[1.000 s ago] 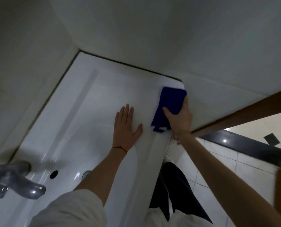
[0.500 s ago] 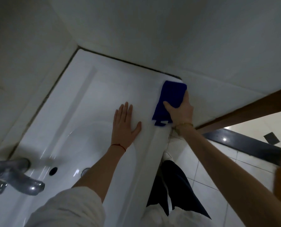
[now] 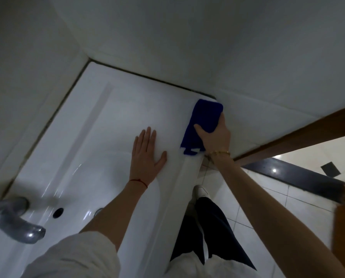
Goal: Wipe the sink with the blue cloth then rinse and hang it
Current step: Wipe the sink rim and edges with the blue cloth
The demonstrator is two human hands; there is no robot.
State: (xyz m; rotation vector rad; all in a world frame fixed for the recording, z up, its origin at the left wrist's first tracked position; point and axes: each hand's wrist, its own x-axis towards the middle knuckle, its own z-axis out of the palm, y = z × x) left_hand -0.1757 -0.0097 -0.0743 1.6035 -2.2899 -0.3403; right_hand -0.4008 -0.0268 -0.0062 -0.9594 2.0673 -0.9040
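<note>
Hands are working side by side on the white sink [image 3: 99, 125]: the right hand [image 3: 215, 137] is gripping the blue cloth [image 3: 204, 117], thumb curled over its near part and fingers wrapped round its far side, while the left hand [image 3: 146, 155] is lying flat with straight fingers spread on the sink's rim, holding nothing. The cloth is pressing on the sink's front corner, touching the rim where it meets the wall, just beside the left hand. Wiping seems to be the step in hand; doing it well probably means keeping the cloth flat under the palm, pushing right into the dark seam along the wall, then sweeping in overlapping passes toward the basin. Both forearms are reaching out nearly straight, the right one crossing the sink's front edge. Near the basin's drain, the metal tap [image 3: 13, 223] is waiting for the rinse.
</note>
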